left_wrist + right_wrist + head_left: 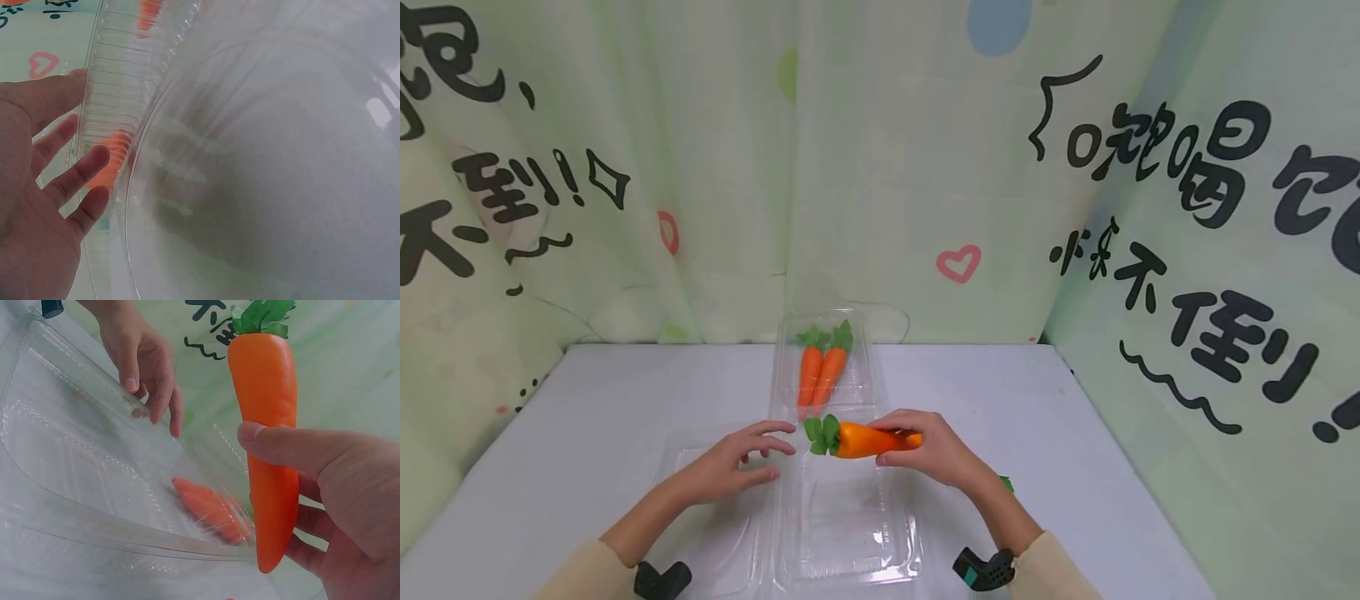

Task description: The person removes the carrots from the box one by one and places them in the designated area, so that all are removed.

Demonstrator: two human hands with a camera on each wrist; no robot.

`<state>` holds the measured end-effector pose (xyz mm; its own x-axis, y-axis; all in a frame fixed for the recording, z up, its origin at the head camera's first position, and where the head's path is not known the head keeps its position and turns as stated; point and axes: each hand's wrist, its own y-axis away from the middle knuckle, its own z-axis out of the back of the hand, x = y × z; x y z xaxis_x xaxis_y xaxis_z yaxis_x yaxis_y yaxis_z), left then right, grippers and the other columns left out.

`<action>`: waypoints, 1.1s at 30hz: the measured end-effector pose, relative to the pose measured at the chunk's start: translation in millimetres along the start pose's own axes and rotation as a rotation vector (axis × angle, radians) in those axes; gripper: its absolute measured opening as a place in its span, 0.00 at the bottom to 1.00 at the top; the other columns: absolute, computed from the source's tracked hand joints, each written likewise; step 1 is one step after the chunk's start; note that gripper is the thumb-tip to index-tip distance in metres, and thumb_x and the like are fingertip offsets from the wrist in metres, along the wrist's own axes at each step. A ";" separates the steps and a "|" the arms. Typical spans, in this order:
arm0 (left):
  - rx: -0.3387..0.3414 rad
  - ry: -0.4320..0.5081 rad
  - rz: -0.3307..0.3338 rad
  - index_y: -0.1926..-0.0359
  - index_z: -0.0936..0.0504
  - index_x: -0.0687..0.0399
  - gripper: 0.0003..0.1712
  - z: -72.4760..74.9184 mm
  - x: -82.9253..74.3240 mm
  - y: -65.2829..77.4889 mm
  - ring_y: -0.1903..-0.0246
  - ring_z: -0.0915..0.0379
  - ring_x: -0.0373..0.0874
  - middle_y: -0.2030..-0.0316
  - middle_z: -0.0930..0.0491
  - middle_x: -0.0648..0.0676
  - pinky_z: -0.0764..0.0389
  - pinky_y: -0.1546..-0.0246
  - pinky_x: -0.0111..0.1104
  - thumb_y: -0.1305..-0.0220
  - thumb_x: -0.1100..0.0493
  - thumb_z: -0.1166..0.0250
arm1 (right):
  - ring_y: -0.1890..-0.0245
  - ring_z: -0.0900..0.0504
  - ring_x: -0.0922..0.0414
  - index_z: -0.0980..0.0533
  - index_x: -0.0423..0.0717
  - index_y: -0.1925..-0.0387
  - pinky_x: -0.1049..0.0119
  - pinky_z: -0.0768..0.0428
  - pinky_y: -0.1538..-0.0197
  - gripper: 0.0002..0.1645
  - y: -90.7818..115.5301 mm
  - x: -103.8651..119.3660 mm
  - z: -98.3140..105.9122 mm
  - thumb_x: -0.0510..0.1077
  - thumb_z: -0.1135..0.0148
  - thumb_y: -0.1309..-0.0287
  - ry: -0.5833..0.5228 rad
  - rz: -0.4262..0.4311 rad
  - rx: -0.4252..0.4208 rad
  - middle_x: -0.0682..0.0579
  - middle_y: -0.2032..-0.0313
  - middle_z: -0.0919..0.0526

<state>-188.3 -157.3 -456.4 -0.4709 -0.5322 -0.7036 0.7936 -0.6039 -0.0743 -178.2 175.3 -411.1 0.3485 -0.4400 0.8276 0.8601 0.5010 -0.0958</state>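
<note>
My right hand (925, 446) grips an orange carrot (863, 440) with green leaves by its narrow end, thumb on one side and fingers on the other. The carrot is held sideways above a clear plastic box (842, 533), its leaves pointing left. In the right wrist view the same carrot (265, 450) stands tall between thumb and fingers. My left hand (737, 462) hovers by the left side of the box with relaxed, parted fingers and holds nothing. Seen from the left wrist, that hand (37, 175) is near the ribbed clear plastic wall (109, 81).
Two more carrots (822, 375) lie in a clear container (868, 392) at the back of the white table (1000, 392). A clear lid (722, 542) spreads left of the box. Something green (1007, 482) peeks out beside my right forearm. Printed curtains (880, 167) enclose the table.
</note>
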 end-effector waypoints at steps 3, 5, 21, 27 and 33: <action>0.000 0.004 -0.002 0.49 0.18 0.48 0.16 0.4 0.7 0.7 0.45 0.30 0.53 0.35 0.31 0.54 0.22 0.58 0.39 0.38 0.57 0.35 | 0.56 0.21 0.56 0.19 0.55 0.48 0.68 0.20 0.51 0.22 0.9 0.0 0.4 0.45 0.29 0.47 0.009 -0.012 -0.011 0.55 0.52 0.16; -0.002 0.008 -0.004 0.48 0.18 0.48 0.16 0.2 0.5 0.7 0.44 0.29 0.53 0.35 0.31 0.54 0.22 0.58 0.39 0.38 0.57 0.34 | 0.56 0.21 0.56 0.19 0.56 0.48 0.68 0.20 0.51 0.22 1.7 -0.6 1.0 0.45 0.29 0.46 0.017 -0.019 -0.014 0.55 0.52 0.17; -0.007 0.002 -0.017 0.49 0.18 0.49 0.16 1.4 0.2 1.2 0.55 0.26 0.51 0.35 0.30 0.55 0.24 0.61 0.36 0.38 0.58 0.34 | 0.56 0.21 0.58 0.19 0.59 0.49 0.66 0.20 0.49 0.21 10.6 -12.0 10.8 0.51 0.30 0.46 0.087 -0.058 -0.080 0.57 0.53 0.16; -0.007 -0.004 -0.016 0.48 0.18 0.49 0.16 1.3 0.0 1.2 0.55 0.25 0.50 0.35 0.31 0.53 0.25 0.61 0.35 0.38 0.58 0.34 | 0.55 0.21 0.58 0.19 0.58 0.49 0.64 0.20 0.49 0.22 15.7 -15.8 14.8 0.52 0.29 0.47 0.108 -0.070 -0.100 0.57 0.53 0.16; 0.005 0.005 0.006 0.48 0.18 0.49 0.17 1.4 -0.4 -0.2 0.54 0.26 0.50 0.35 0.31 0.53 0.24 0.59 0.37 0.38 0.58 0.34 | 0.55 0.21 0.58 0.19 0.56 0.48 0.62 0.20 0.49 0.22 21.3 -17.4 19.3 0.51 0.29 0.46 0.129 -0.083 -0.114 0.56 0.52 0.16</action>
<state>-188.8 -157.8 -455.2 -0.4641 -0.5328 -0.7076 0.7946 -0.6034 -0.0668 -173.2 208.0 -416.8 0.3137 -0.5720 0.7579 0.9218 0.3749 -0.0986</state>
